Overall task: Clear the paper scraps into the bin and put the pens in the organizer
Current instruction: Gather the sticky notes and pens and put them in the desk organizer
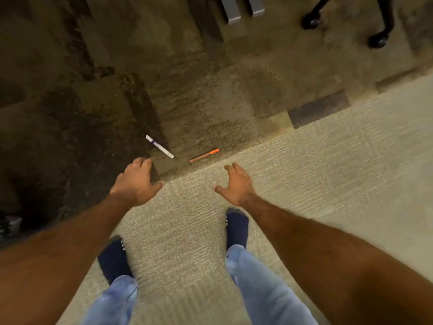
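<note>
— Where are the pens?

— On the floor ahead of both hands. The white pen (159, 146) lies slanted, just beyond the left hand (137, 181); the orange pen (204, 155) lies nearly crosswise, nearer the right hand (234, 184).

— Hands?

— Both spread and empty, apart.

— Room?

— Bare carpet (304, 172) all round — chair wheels (377, 41) well off.

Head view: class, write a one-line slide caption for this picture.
Empty left hand and right hand reach down toward a white pen and orange pen on the carpet.
</note>
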